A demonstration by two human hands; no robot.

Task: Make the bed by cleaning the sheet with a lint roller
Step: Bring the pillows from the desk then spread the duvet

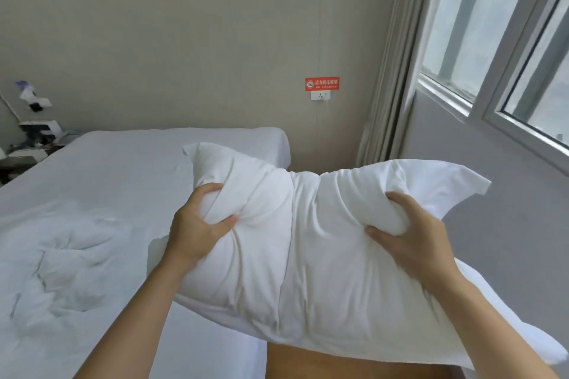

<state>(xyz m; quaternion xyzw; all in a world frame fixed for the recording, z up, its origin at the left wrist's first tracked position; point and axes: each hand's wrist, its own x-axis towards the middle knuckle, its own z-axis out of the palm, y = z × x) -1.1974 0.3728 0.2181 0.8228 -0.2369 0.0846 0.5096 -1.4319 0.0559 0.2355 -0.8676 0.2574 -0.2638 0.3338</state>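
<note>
Sheet (129,181): lies flat on the bed, below and left of your fingers, with a rumpled patch (67,258) left of your left hand (197,224). No lint roller in view.

Grip: both hands hold the pillow (295,255) in the air. Left hand's fingers and thumb are curled tight into a bunch of cover near its left end. Right hand (409,231) pinches a fold near its right end the same way.

Risks, judged:
- You hold cloth more than filling; the cover may slide or a pinch may let go, so that end drops.
- Set down left of your fingers, the pillow would cover sheet not yet rolled.
- The rumpled patch would catch a roller unless smoothed.

Containers: the cover is the only one seen, and it holds the filling. Clutter (34,135) far left of your fingers is too small to tell.
</note>
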